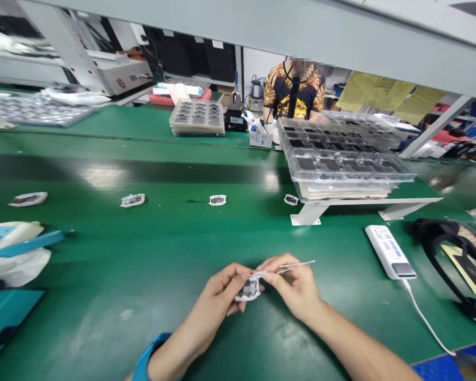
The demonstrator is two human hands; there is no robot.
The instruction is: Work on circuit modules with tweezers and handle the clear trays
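Observation:
My left hand pinches a small white-framed part just above the green table near its front edge. My right hand grips thin metal tweezers, whose tip rests at the top of that part. Both hands meet over the part, fingers closed. A blue band sits on my left wrist.
Several similar small parts lie in a row across the green conveyor belt. Stacked clear trays rest on a white stand at right. A white power bank with cable, a black ring lamp, and another person opposite.

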